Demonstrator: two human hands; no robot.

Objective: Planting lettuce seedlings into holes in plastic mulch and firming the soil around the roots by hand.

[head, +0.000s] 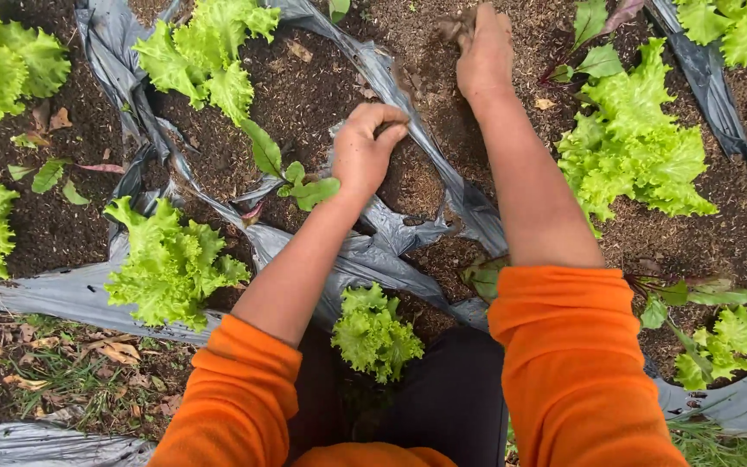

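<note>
My left hand (365,149) is curled shut over the dark soil at the edge of a torn grey plastic sheet (391,78); what it grips, if anything, is hidden by the fingers. Farther out, my right hand (482,52) presses palm down on the soil, fingers closed around a pinch of dirt or dry plant bits. Just left of my left hand grows a small seedling (291,177) with dark green leaves and a red stem. Both arms wear orange sleeves pushed up to the elbow.
Bright green lettuce heads surround me: one (205,52) at top left, one (166,264) at left, one (633,147) at right, a small one (373,333) by my knees. Grey plastic mulch (62,290) lines the bed. Grass and dry leaves (71,363) lie at lower left.
</note>
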